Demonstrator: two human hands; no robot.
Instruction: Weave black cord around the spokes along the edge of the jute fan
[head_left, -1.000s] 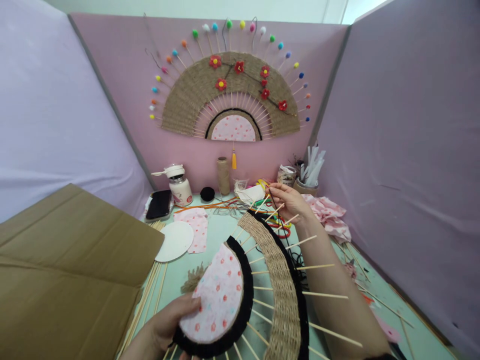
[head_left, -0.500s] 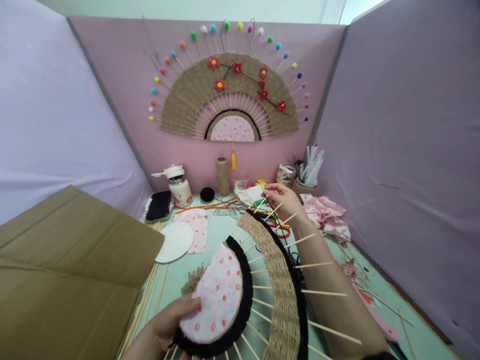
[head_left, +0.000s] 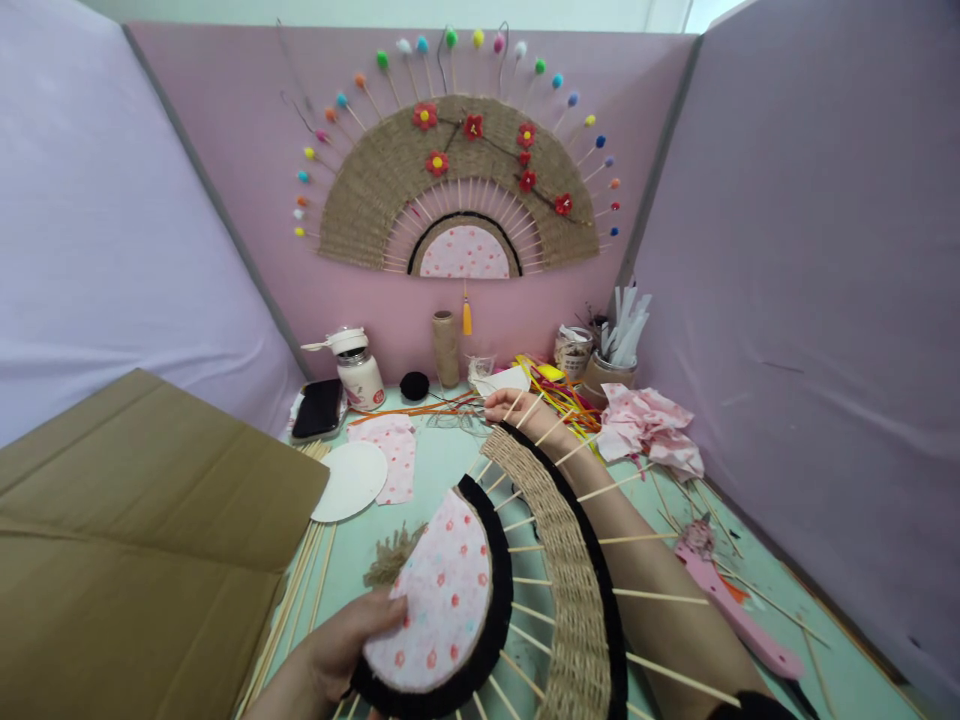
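My left hand grips a half-round woven fan by its inner half-disc, thumb on the pink flowered cloth. Black yarn edges that disc, and thin wooden sticks radiate from it through a woven twine band with a black outer border. The fan is tilted, its lower part out of view. At the top end of the band, my right hand reaches behind the stick tips with fingers pinched together. Black yarn runs at its fingers, though the strand is barely visible now.
A finished fan hangs on the back panel. Cardboard and a white disc lie left. Behind are a bottle, phone, black yarn ball and twine roll. Right: crumpled cloth and a pink-handled tool.
My right hand has moved left and slightly down, passing behind the stick tips, and its forearm has shifted left, uncovering the pink-handled tool. The fan, still held in my left hand, has shifted slightly right.
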